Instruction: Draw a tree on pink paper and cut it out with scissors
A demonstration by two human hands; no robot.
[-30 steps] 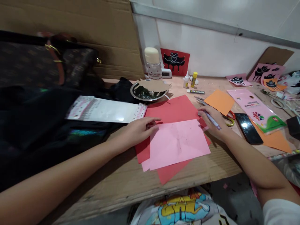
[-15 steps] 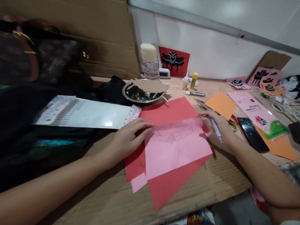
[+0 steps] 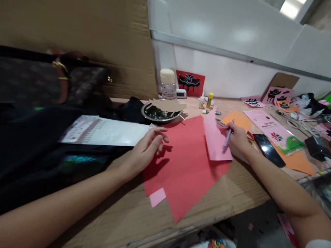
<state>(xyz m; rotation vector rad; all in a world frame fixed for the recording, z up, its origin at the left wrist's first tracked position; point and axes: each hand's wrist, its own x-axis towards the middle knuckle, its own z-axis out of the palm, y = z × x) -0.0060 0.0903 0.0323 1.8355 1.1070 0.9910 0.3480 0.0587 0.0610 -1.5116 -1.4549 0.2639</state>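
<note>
My right hand (image 3: 238, 138) is closed on a pen (image 3: 228, 137) and on the edge of a pink paper sheet (image 3: 215, 139), which stands tilted up over the right part of the red paper (image 3: 181, 165). The drawing on the pink sheet cannot be seen from here. Over the left edge of the red paper hovers my left hand (image 3: 148, 148), fingers loosely bent and apart, holding nothing. A small pink paper piece (image 3: 157, 197) pokes out from beneath the red paper. Beside my right hand lie scissors, mostly hidden, and an orange paper (image 3: 236, 120).
A white notebook (image 3: 113, 131) lies on dark cloth at left. Behind are a metal bowl (image 3: 150, 117) with cardboard on it, a bottle (image 3: 168, 86) and a glue stick (image 3: 209, 100). To the right sit a phone (image 3: 269, 150) and a pink paper packet (image 3: 274, 127).
The pink sheet has been lifted off the red paper and swung to the right by my right hand. My left hand has let go of its edge.
</note>
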